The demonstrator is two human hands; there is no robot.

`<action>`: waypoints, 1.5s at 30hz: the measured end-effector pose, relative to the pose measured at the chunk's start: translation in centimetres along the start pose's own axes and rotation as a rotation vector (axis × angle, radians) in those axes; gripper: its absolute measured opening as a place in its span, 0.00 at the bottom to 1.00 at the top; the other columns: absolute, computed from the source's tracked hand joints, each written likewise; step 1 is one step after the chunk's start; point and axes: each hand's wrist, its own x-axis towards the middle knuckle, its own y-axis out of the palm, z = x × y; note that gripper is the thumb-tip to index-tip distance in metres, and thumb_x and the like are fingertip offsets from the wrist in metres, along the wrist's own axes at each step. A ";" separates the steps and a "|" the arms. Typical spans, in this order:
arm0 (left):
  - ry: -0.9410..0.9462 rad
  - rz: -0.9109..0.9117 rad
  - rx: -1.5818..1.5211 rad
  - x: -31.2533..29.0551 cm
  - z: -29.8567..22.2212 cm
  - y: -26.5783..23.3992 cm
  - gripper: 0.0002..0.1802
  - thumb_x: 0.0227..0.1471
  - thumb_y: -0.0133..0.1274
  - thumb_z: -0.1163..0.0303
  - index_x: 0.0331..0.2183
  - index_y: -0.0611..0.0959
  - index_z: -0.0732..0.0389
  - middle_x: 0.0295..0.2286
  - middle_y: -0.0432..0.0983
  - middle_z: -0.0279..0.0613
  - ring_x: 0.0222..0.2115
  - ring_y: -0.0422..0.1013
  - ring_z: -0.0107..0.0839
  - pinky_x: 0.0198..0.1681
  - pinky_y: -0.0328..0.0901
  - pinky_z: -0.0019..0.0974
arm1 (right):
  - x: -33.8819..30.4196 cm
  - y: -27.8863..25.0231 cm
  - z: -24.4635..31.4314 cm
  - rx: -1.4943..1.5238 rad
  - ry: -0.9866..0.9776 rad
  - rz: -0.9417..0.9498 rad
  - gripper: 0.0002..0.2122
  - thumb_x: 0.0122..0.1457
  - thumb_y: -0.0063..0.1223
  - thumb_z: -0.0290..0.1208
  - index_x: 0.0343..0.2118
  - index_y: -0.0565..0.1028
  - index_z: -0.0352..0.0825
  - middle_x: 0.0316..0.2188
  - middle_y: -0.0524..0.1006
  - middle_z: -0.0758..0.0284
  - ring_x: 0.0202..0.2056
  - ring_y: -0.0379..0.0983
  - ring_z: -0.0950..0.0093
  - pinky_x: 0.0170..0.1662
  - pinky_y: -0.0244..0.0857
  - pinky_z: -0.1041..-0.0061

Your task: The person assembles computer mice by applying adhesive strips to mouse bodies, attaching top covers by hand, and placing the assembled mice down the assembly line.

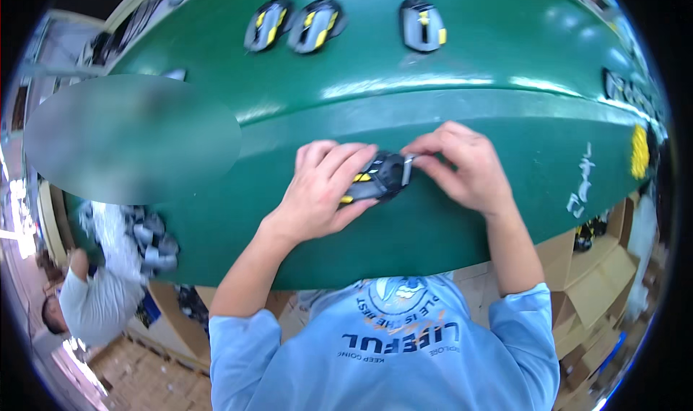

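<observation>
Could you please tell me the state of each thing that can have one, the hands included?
Left hand: closed around the held device.
Right hand: fingers pinched on the small grey piece.
Held device: gripped, partly covered.
Small grey piece: pinched, at the held device's right end.
Single far device: lying on the table, apart from the other two.
Pale strips: lying on the table.
Cardboard box at right: open.

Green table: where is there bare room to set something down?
Bare: the table between the right hand and white scraps; also beyond, right of the lone far piece. Crowded: the near left corner, with grey parts; and around the held piece.
</observation>
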 end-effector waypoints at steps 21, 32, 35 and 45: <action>0.089 -0.132 0.259 -1.9 -0.2 1.4 0.23 0.50 0.65 0.65 0.49 0.90 0.34 0.58 0.77 0.53 0.53 0.75 0.54 0.55 0.72 0.54 | 1.4 1.5 1.3 -0.260 -0.139 0.306 0.20 0.50 0.63 0.24 0.50 0.85 0.37 0.49 0.82 0.68 0.41 0.77 0.63 0.39 0.78 0.63; -0.243 -0.444 0.341 -7.0 -2.0 -4.1 0.36 0.43 0.72 0.52 0.55 0.84 0.49 0.62 0.69 0.58 0.62 0.64 0.58 0.64 0.57 0.63 | -4.0 -0.6 -3.1 -0.031 0.205 0.063 0.22 0.61 0.59 0.20 0.60 0.79 0.31 0.55 0.77 0.60 0.38 0.71 0.76 0.40 0.66 0.77; -0.709 -0.599 0.989 -14.6 1.5 -11.1 0.30 0.46 0.71 0.43 0.39 0.87 0.60 0.47 0.77 0.51 0.51 0.68 0.51 0.54 0.61 0.56 | -5.1 -1.6 -5.5 0.100 0.166 -0.043 0.20 0.65 0.57 0.21 0.60 0.78 0.29 0.54 0.76 0.62 0.37 0.65 0.82 0.38 0.60 0.82; -0.660 -0.485 0.645 -15.6 2.5 -13.7 0.07 0.59 0.55 0.70 0.32 0.79 0.64 0.47 0.76 0.53 0.51 0.65 0.53 0.57 0.58 0.57 | -0.1 -0.5 0.6 0.117 -0.051 0.054 0.14 0.57 0.64 0.24 0.46 0.85 0.31 0.36 0.84 0.60 0.31 0.75 0.70 0.35 0.67 0.73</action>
